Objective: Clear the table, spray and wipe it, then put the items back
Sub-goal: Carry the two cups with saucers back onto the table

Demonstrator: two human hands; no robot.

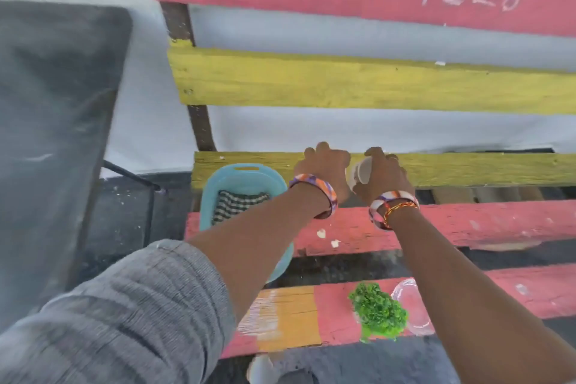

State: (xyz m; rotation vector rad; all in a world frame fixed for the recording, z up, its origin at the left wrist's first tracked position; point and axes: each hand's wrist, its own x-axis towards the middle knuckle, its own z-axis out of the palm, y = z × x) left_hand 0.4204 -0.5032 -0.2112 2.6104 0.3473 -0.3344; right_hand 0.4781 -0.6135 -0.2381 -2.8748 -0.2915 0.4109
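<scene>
Head view, centre frame: your right hand (pixel 381 173) is gripping a white cup (pixel 361 172); your left hand (pixel 325 170), fingers curled, is resting just beside it.

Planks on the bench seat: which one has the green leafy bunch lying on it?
The nearest plank, pink with an orange-yellow patch at its left end. The green bunch lies on it beside a clear plastic piece; the farther planks don't carry it.

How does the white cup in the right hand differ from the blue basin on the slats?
The white cup is small and held tilted by the right hand; the blue basin is much larger and rests on the slats. The cup's contents are not visible, while the basin holds a checked cloth. Both sit near the yellow slat.
</scene>
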